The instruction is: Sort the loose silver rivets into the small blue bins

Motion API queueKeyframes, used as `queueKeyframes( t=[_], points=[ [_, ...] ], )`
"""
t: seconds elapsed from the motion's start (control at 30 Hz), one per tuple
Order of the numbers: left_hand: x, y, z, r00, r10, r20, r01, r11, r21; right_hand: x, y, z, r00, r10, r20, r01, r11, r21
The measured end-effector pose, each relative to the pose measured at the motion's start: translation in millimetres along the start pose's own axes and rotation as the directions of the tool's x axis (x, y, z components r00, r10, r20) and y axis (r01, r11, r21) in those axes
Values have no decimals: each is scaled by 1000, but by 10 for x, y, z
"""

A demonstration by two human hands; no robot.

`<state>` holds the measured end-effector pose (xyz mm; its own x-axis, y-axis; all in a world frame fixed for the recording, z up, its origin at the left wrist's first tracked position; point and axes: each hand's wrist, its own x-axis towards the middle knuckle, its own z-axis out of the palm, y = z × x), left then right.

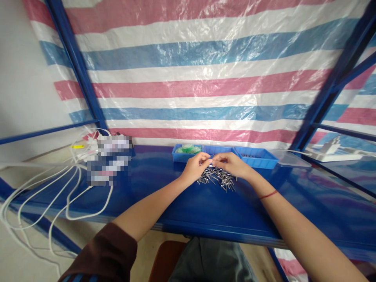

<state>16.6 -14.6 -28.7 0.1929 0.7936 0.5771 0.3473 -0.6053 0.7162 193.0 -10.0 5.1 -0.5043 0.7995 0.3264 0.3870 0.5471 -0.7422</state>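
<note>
My left hand (196, 166) and my right hand (230, 162) meet fingertip to fingertip over the table, both with fingers pinched together. Whatever is between the fingers is too small to make out. Right below them lies a loose pile of thin metal pins, rivet-like in shape (227, 181), spread on the blue surface. Just behind the hands stand blue plastic bins in a row. The left bin (178, 156) contains green and clear plastic bags (188, 149). The middle bin (219, 150) is partly covered by my hands. In the right bin (261, 160) lie some small dark pieces (248, 155).
A blue table (182, 207) runs across the view. On its left are white cables (79, 196) and a blurred-out heap (110, 160). A clear plastic lid (293, 158) lies right of the bins. Blue metal posts (78, 66) and a striped sheet (205, 90) stand behind.
</note>
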Motion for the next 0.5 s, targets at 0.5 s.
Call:
queueKeyframes(
  t=[0.5],
  points=[
    [53, -16, -4, 996, -70, -49, 51, 949, -311, -15, -73, 63, 987, 159, 37, -163, 961, 224]
  ],
)
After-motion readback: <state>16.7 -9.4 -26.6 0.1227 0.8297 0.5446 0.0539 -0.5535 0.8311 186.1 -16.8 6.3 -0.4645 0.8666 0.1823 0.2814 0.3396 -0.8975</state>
